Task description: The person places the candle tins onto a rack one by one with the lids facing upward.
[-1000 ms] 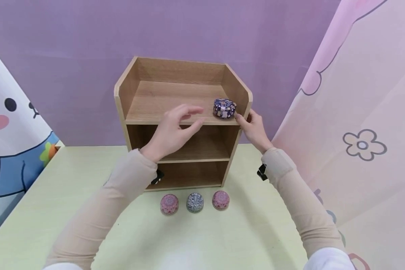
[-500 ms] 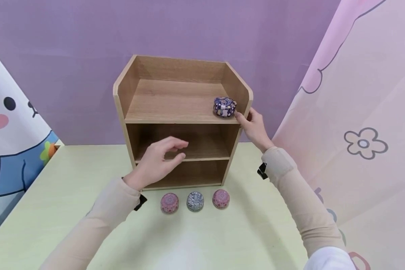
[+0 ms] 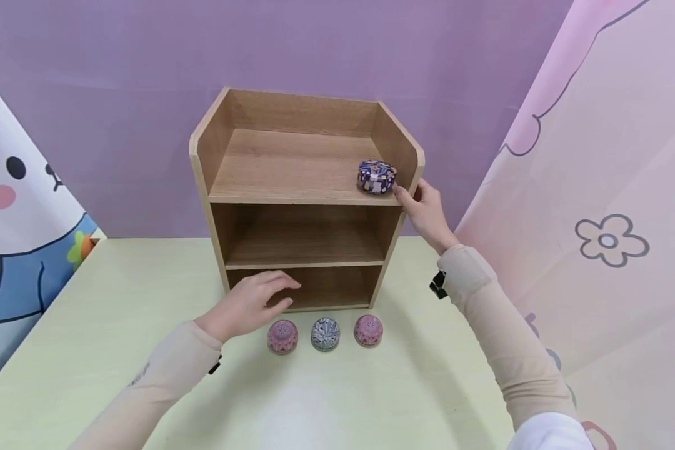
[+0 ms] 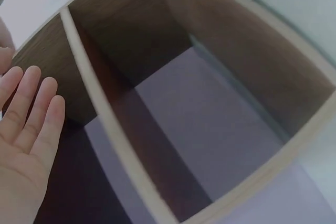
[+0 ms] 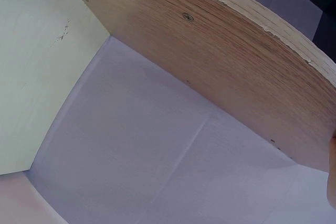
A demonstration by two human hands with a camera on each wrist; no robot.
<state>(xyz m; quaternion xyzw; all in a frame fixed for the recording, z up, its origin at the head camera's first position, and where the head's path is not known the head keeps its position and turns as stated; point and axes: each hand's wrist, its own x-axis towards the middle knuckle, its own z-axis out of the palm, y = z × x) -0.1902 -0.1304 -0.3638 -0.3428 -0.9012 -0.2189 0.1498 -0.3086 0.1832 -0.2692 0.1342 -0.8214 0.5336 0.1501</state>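
Observation:
My left hand (image 3: 247,305) hovers in front of the lowest compartment of a wooden shelf (image 3: 292,159), just above and left of a round pink patterned tin (image 3: 282,337). Its fingers are extended and loosely bent, holding nothing; the left wrist view shows its straight fingers (image 4: 50,121) beside the compartments. My right hand (image 3: 426,215) grips the front edge of the shelf's right side panel, thumb in front; the other fingers are partly hidden behind the panel. Near that thumb, a dark blue patterned tin (image 3: 377,177) sits on the top tier.
On the pale table (image 3: 337,400), a grey-and-white tin (image 3: 325,334) and a second pink tin (image 3: 368,330) continue the row before the shelf. A purple cloth (image 3: 315,47) hangs behind; a printed curtain (image 3: 613,156) stands at the right.
My left hand has come down and left, from beside the top tier to in front of the lowest compartment. The right hand stays on the side panel, and the tins have not moved.

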